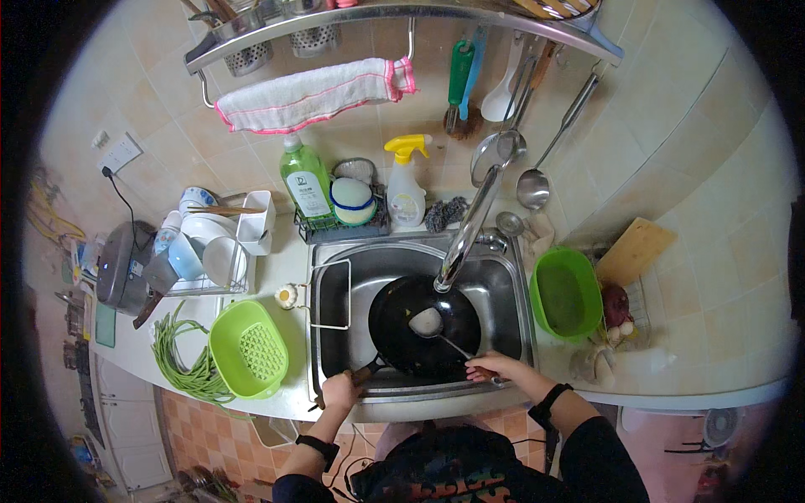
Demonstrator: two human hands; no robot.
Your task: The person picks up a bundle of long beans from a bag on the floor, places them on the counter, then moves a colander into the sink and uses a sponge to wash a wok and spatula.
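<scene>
A black wok [402, 339] rests in the stainless steel sink [503, 264], under the tap [468, 229]. My left hand [340, 391] grips the wok's handle at the sink's front left edge. A metal ladle [426, 322] has its bowl inside the wok, and my right hand [487, 366] is closed around its handle near the front right of the sink. Whether water runs from the tap I cannot tell. A white wire rack [349, 292] spans the sink's left edge.
On the left counter stand a green basket [221, 346], long green beans [188, 377], a garlic bulb [286, 296] and a dish rack [207, 291] with a cleaver [157, 276]. To the right are a green basin [538, 302] and a cutting board [635, 251]. Utensils hang behind the tap.
</scene>
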